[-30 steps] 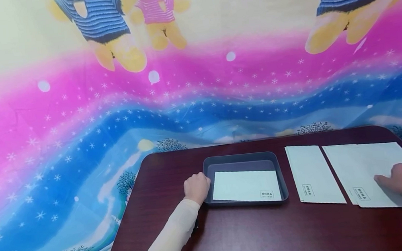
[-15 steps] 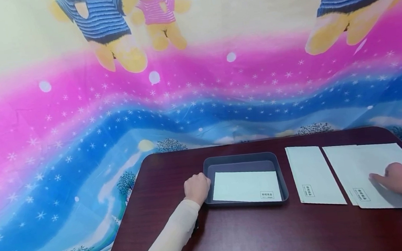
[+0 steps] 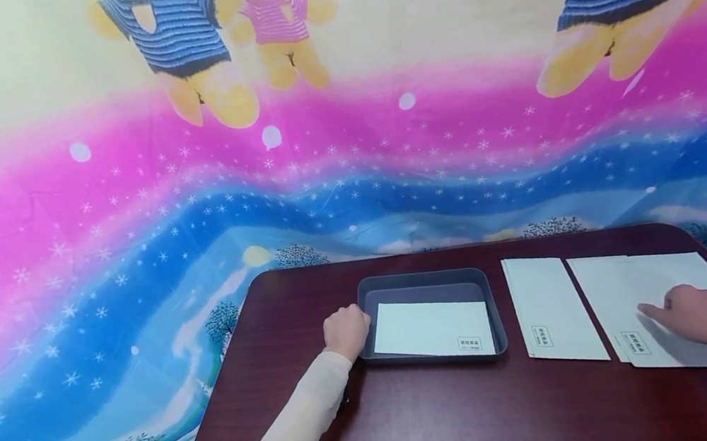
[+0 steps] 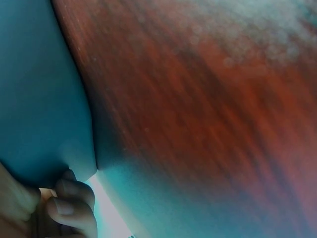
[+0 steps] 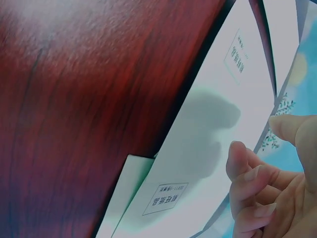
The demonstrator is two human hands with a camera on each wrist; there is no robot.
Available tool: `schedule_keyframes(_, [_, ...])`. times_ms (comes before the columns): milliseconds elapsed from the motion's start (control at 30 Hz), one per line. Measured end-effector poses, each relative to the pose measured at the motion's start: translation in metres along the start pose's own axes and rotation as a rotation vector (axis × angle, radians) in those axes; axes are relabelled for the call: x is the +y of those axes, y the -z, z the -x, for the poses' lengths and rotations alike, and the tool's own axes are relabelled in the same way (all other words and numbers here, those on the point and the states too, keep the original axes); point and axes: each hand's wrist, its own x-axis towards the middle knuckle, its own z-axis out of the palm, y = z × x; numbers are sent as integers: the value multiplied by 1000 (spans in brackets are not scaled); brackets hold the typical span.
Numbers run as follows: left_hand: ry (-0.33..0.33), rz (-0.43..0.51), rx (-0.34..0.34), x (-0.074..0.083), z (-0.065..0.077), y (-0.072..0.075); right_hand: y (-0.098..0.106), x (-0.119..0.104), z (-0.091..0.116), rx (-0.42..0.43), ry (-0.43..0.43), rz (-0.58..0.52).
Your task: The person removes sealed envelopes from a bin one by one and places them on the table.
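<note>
My left hand (image 3: 346,331) grips the left wall of a dark grey rectangular tray (image 3: 498,320). In the left wrist view, its thumb and curled fingers (image 4: 74,208) pinch the tray's edge. Inside the tray a pale envelope (image 3: 430,327) lies flat with a small printed box at its lower right. My right hand (image 3: 704,318) is over overlapping pale envelopes (image 3: 618,287) at the table's right side, holding nothing. From the right wrist view, its fingers (image 5: 252,183) are loosely bent, the thumb stands apart, and the hand's shadow falls on the top envelope (image 5: 198,144).
Between the tray and the right-hand envelopes lies another small stack of envelopes (image 3: 550,308). Everything sits on a dark red-brown table (image 3: 474,415) with rounded corners. A patterned cloth (image 3: 346,143) hangs directly behind its far edge.
My right hand has drifted a little left over the right-hand envelopes. My left hand, the tray and the envelopes have stayed where they were.
</note>
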Motion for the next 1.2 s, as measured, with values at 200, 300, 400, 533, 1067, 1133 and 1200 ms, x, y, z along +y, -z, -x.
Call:
schedule_keyframes(200, [-1, 15, 9, 0, 1, 1, 2, -10, 2, -8, 33, -24])
schedule_keyframes(300, [-1, 13, 11, 0, 1, 2, 2, -16, 2, -1, 47, -33])
schedule_keyframes(400, [4, 10, 4, 0, 1, 3, 2, -21, 3, 6, 61, -41])
schedule_keyframes(533, [8, 4, 5, 1, 1, 3, 4, -26, 5, -2, 70, -49])
schedule_keyframes(1067, [7, -8, 9, 1, 1, 1, 4, -44, 9, -8, 130, -60])
schedule_keyframes(1133, [7, -7, 12, 1, 1, 2, 4, -46, 9, -9, 142, -64])
schedule_keyframes(1200, [8, -7, 8, 1, 1, 2, 3, -50, 11, -6, 153, -66])
